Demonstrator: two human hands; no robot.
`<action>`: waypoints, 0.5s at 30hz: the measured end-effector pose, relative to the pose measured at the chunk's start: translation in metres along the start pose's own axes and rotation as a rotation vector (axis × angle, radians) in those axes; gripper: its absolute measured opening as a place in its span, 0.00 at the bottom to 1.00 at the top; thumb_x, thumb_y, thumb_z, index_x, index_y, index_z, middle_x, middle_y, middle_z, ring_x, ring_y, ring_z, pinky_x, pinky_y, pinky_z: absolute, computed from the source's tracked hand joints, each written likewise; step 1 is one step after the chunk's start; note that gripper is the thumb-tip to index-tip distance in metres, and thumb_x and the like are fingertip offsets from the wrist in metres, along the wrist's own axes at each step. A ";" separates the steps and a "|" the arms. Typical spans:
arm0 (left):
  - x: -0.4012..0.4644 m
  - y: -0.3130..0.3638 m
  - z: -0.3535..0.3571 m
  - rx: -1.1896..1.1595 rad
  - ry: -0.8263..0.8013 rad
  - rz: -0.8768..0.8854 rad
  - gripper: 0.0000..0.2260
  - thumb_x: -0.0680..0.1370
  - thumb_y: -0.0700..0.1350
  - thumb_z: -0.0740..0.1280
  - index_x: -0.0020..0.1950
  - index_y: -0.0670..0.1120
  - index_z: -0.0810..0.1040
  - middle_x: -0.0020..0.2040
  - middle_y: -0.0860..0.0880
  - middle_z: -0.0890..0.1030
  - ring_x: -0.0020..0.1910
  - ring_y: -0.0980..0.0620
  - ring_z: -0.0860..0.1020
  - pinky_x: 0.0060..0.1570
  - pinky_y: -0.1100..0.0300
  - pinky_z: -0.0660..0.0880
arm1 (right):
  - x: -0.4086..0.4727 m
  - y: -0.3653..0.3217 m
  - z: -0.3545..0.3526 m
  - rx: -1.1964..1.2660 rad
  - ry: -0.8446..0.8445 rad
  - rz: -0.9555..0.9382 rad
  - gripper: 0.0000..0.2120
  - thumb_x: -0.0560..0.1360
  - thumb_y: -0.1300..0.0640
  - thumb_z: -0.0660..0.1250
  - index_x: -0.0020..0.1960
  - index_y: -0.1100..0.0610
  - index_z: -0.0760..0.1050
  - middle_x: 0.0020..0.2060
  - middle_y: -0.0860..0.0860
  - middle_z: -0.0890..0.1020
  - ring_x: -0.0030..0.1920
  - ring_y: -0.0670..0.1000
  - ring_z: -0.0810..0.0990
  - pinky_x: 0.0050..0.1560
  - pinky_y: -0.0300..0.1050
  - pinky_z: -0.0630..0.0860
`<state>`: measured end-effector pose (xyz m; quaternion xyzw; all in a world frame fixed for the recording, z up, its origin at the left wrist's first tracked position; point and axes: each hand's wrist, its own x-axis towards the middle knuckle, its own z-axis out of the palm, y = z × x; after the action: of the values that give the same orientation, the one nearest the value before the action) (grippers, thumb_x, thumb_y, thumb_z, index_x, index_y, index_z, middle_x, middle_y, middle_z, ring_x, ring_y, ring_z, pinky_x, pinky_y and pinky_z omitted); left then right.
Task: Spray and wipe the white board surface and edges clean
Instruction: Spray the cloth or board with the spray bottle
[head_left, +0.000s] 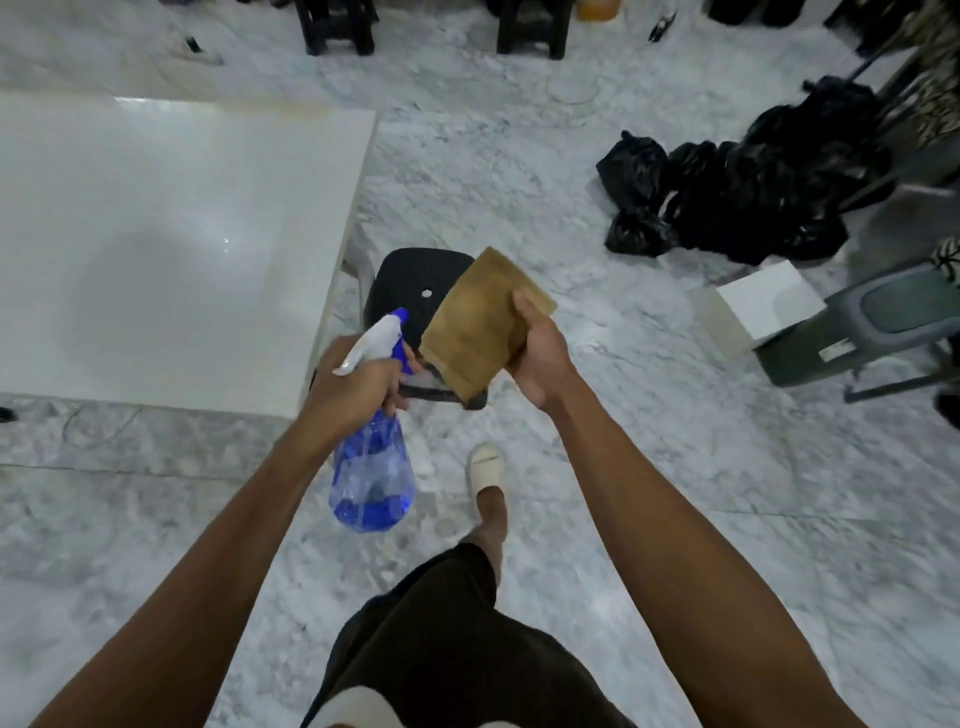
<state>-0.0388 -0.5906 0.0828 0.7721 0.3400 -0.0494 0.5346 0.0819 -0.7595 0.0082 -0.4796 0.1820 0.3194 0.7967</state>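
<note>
The white board (156, 249) lies flat at the left, glossy, with its right edge near a stool. My left hand (348, 400) grips the neck of a clear blue spray bottle (371, 483); its white and blue nozzle points up and right toward the cloth. My right hand (537, 358) holds a folded brown cloth (483, 322) by its right edge, flat and close in front of the nozzle. Both hands are to the right of the board, over the floor.
A black stool (410, 286) stands just beyond my hands, beside the board's right edge. Black plastic bags (737, 197) are piled at the right, with a white box (763, 306) and a grey chair (883, 332). Marble floor (649, 493) all around; my foot (485, 467) is below the cloth.
</note>
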 end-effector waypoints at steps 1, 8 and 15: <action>0.017 0.012 0.009 0.003 -0.011 -0.014 0.08 0.76 0.32 0.63 0.49 0.38 0.80 0.24 0.50 0.80 0.22 0.55 0.78 0.29 0.62 0.78 | 0.016 -0.016 -0.001 -0.010 0.008 -0.011 0.27 0.78 0.43 0.65 0.72 0.56 0.70 0.67 0.54 0.77 0.63 0.54 0.78 0.59 0.51 0.78; 0.128 0.108 0.063 0.124 -0.143 -0.034 0.07 0.77 0.34 0.64 0.42 0.39 0.80 0.22 0.52 0.77 0.19 0.58 0.75 0.23 0.69 0.71 | 0.095 -0.128 -0.021 0.156 -0.006 0.003 0.23 0.77 0.44 0.65 0.68 0.54 0.75 0.62 0.55 0.81 0.63 0.59 0.79 0.65 0.58 0.74; 0.223 0.190 0.105 0.077 -0.169 0.066 0.08 0.76 0.33 0.63 0.45 0.39 0.81 0.23 0.49 0.77 0.21 0.56 0.77 0.29 0.62 0.77 | 0.184 -0.233 -0.039 0.205 -0.030 0.014 0.22 0.80 0.46 0.63 0.69 0.57 0.74 0.62 0.54 0.82 0.63 0.56 0.80 0.66 0.56 0.74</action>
<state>0.2710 -0.6135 0.0904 0.7959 0.2659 -0.1095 0.5328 0.3761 -0.8103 0.0311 -0.3896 0.2050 0.3118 0.8420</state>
